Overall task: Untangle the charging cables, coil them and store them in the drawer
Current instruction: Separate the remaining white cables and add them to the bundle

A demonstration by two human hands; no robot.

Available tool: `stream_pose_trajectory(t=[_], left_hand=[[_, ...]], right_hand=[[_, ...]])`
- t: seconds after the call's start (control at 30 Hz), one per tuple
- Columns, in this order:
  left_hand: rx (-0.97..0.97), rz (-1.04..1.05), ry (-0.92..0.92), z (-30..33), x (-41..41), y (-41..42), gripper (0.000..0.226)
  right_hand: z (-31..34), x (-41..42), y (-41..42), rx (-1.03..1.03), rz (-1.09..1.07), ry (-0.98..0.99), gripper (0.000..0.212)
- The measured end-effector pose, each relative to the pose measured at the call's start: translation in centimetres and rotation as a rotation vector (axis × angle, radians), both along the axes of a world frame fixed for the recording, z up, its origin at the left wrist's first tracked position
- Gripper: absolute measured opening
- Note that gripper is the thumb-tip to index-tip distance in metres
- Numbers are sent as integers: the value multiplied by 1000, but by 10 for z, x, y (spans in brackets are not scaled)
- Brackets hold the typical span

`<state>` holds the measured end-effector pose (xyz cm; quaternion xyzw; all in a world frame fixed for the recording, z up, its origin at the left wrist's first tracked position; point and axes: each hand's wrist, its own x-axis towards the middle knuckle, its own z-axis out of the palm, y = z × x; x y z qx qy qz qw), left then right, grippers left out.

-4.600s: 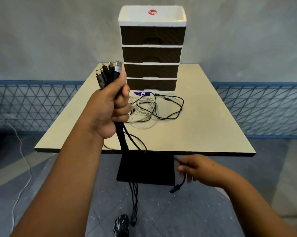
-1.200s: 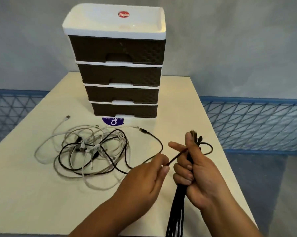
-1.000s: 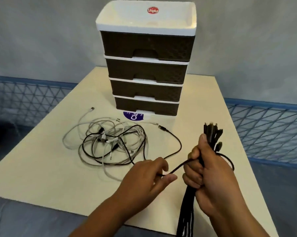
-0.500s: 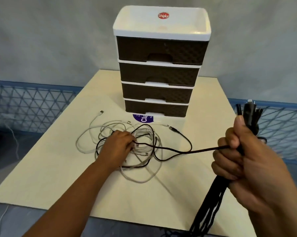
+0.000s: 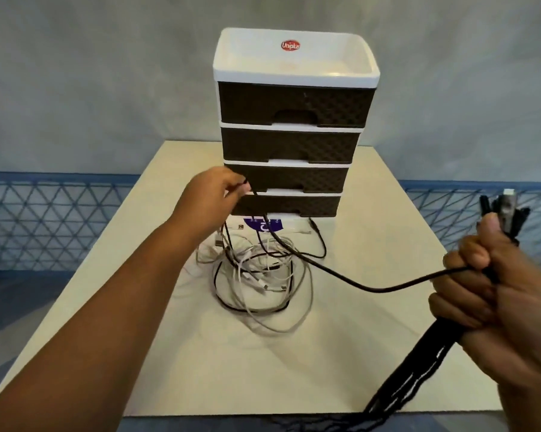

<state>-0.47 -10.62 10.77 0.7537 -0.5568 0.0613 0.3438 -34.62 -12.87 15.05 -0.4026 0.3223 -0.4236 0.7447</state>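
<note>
1. My left hand (image 5: 214,194) has lifted off the far tangle (image 5: 256,272) on the table (image 5: 372,244), now pinching one black cable (image 5: 340,277) and raising it by the drawers (image 5: 289,151); it's coming free.
2. My right hand (image 5: 493,294) stays clenched round the black bundle (image 5: 418,366).
3. The bundle's ends drop below the near edge, unseen.

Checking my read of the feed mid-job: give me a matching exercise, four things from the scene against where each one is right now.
Things:
1. bundle of black cables
2. single black cable
3. tangle of white and black cables
4. drawer unit

Places:
A. lying on the table in front of the drawers
B. gripped in the right hand
C. standing at the table's far end
D. running from the left hand to the right hand

Pairs: 1-B, 2-D, 3-A, 4-C
</note>
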Motion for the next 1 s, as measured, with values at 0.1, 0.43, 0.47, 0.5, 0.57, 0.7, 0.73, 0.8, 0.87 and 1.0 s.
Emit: stream_pose_trajectory(t=[0.1, 0.43, 0.47, 0.5, 0.57, 0.7, 0.73, 0.8, 0.87, 1.0], left_hand=[[-157, 15, 39, 38, 7, -2, 27], [-553, -63, 168, 87, 5, -17, 26], [-619, -81, 124, 92, 2, -15, 25], [-730, -127, 73, 102, -1, -13, 22], [-972, -224, 23, 128, -7, -7, 18], [-1119, -115, 36, 165, -3, -3, 33], [-1042, -109, 32, 169, -3, -1, 36], [-888, -146, -91, 173, -6, 6, 33], [-725, -239, -220, 171, -11, 19, 30], [-577, -353, -20, 141, -14, 45, 24]], right_hand=[[-3, 12, 10, 8, -41, -6, 49], [3, 30, 27, 6, -50, 24, 47], [3, 31, 28, 6, -53, 20, 47], [3, 32, 29, 9, -60, 23, 47], [4, 32, 31, 13, -75, 39, 46], [7, 33, 34, -10, -83, 44, 45], [9, 33, 35, -18, -83, 40, 45], [10, 33, 37, -33, -87, 35, 46], [10, 29, 39, -39, -95, 28, 46], [8, 18, 44, -45, -152, 31, 46]])
